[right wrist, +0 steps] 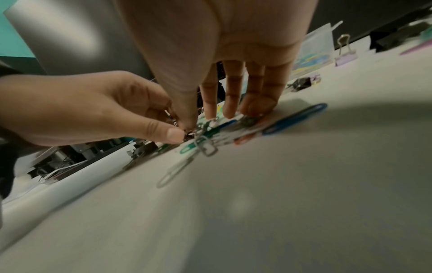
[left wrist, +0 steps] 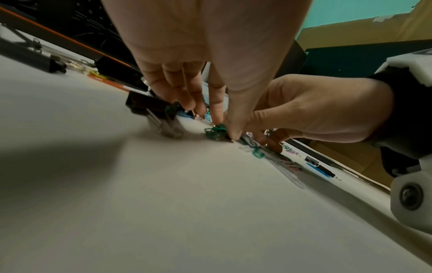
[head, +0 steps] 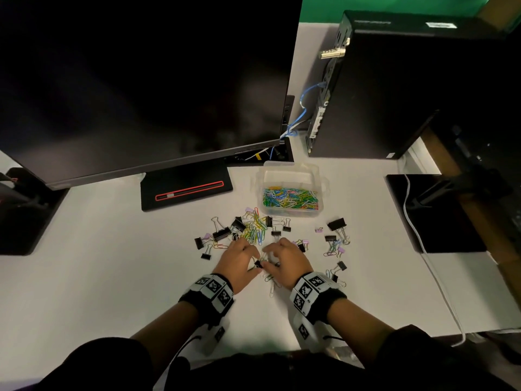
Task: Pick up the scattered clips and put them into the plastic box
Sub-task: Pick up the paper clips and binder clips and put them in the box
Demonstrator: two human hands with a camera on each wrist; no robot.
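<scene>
Plastic box (head: 290, 176) sits behind scattered clips (head: 253, 230) on table (head: 98, 263).

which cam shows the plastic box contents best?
Head view. It looks down into the open plastic box, showing the coloured paper clips piled inside. The right wrist view catches only a blurred sliver of it behind the fingers; in the left wrist view the hand hides it.

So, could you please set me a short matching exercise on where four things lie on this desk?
Things:
1. plastic box
2. large black binder clip
3. white cable
4. left hand

Places:
A. along the desk's right side
B. pinching a small clip with the right hand
C. just right of the monitor foot
D. right of the box's near corner

Pairs: 1-C, 2-D, 3-A, 4-B
</scene>
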